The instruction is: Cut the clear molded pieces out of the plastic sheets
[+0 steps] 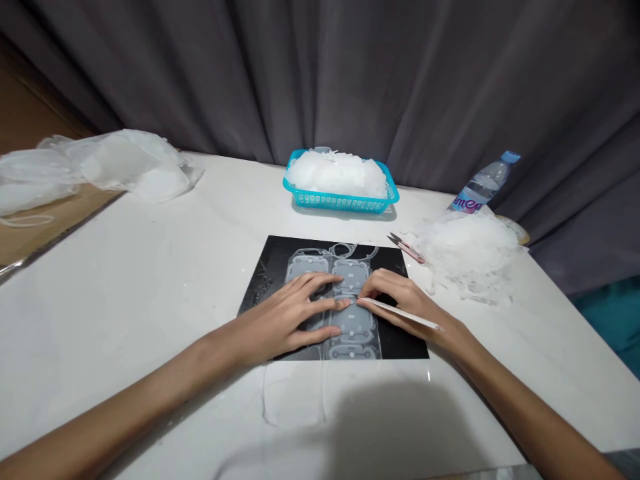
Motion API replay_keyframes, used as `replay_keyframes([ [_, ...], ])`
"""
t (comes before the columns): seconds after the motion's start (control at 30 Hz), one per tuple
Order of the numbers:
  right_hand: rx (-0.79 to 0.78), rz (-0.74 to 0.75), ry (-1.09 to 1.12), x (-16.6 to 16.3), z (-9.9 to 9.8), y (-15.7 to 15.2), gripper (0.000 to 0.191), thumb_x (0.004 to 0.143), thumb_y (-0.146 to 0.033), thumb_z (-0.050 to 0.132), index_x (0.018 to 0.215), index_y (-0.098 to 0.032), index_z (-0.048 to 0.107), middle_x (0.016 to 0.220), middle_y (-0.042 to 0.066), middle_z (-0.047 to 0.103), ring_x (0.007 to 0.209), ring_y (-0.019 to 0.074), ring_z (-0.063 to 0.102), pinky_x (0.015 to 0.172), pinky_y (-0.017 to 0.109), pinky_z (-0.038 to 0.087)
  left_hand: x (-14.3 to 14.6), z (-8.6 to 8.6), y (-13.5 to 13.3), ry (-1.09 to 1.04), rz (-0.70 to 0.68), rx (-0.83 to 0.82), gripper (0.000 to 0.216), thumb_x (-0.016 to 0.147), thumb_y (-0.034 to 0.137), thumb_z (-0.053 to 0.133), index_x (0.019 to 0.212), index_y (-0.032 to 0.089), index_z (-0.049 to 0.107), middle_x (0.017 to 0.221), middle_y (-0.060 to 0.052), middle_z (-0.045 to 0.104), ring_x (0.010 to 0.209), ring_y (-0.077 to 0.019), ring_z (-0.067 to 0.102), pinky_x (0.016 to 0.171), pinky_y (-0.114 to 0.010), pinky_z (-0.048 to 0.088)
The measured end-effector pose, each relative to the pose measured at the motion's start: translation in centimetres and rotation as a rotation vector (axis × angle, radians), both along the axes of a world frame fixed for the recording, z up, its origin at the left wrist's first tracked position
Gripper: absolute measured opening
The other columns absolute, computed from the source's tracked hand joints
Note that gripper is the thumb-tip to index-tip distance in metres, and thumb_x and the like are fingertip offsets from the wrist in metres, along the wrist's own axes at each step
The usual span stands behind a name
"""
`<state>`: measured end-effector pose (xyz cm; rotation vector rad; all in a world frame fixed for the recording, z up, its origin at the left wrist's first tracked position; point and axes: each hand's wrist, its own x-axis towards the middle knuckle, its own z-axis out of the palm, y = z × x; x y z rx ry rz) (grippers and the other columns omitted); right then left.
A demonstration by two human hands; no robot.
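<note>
My left hand [300, 310] lies flat with fingers spread on a translucent sheet of rounded rectangular pieces [351, 320]. The sheet rests on a black mat [405, 343], and its thin clear edging reaches past the mat's near side. In my right hand [400, 297] is a slim white pen-like tool [400, 312]; its tip meets the sheet near a seam between two pieces, just right of my left fingertips. What kind of tip it has is too small to tell. Loose clear plastic loops [343, 251] lie at the sheet's far end.
A blue basket [345, 201] heaped with white translucent pieces stands at the back. To the right are small pink-handled snips [407, 248], a pile of clear scraps [465, 250] and a water bottle [483, 187]. Filled plastic bags [135, 163] sit on cardboard [95, 207] at left.
</note>
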<state>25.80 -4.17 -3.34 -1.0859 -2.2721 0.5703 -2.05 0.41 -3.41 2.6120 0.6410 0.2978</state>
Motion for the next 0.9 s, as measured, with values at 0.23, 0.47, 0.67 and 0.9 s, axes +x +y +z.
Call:
replay_keyframes([
  [0.23, 0.450, -0.026, -0.327, -0.5, -1.5, 0.7, 0.025, 0.110, -0.031, 0.045, 0.114, -0.018, 0.066, 0.103, 0.012, 0.070, 0.094, 0.0234, 0.069, 0.082, 0.036, 0.059, 0.2, 0.1, 0.0, 0.001, 0.006, -0.002, 0.044, 0.104, 0.053, 0.057, 0.145, 0.038, 0.061, 0.167, -0.005, 0.036, 0.149, -0.0347, 0.041, 0.120, -0.052, 0.041],
  [0.47, 0.452, -0.112, -0.220, -1.4, -2.0, 0.8, 0.022, 0.110, -0.019, 0.043, 0.115, -0.017, 0.064, 0.103, 0.012, 0.071, 0.097, 0.0242, 0.069, 0.087, 0.039, 0.059, -0.1, -0.3, 0.1, -0.052, -0.003, -0.021, 0.044, 0.104, 0.048, 0.058, 0.146, 0.034, 0.060, 0.174, -0.007, 0.020, 0.157, -0.0363, 0.029, 0.124, -0.055, 0.037],
  [0.67, 0.357, -0.406, 0.066, -0.9, -0.8, 3.8, 0.019, 0.106, -0.020, 0.045, 0.100, -0.021, 0.064, 0.099, 0.009, 0.067, 0.095, 0.0235, 0.066, 0.088, 0.038, 0.054, 0.0, -0.4, 0.2, -0.109, -0.024, -0.053, 0.042, 0.105, 0.041, 0.059, 0.145, 0.029, 0.060, 0.176, -0.008, 0.014, 0.160, -0.0354, 0.024, 0.125, -0.055, 0.036],
  [0.9, 0.256, -0.849, 0.350, 6.3, 0.6, 7.1, 0.019, 0.092, -0.027, 0.057, 0.079, -0.019, 0.067, 0.082, 0.005, 0.066, 0.084, 0.0230, 0.063, 0.079, 0.037, 0.049, -0.3, 0.1, 0.3, -0.036, -0.015, -0.105, 0.043, 0.105, 0.047, 0.056, 0.145, 0.032, 0.060, 0.176, -0.004, 0.017, 0.159, -0.0342, 0.026, 0.126, -0.052, 0.036],
])
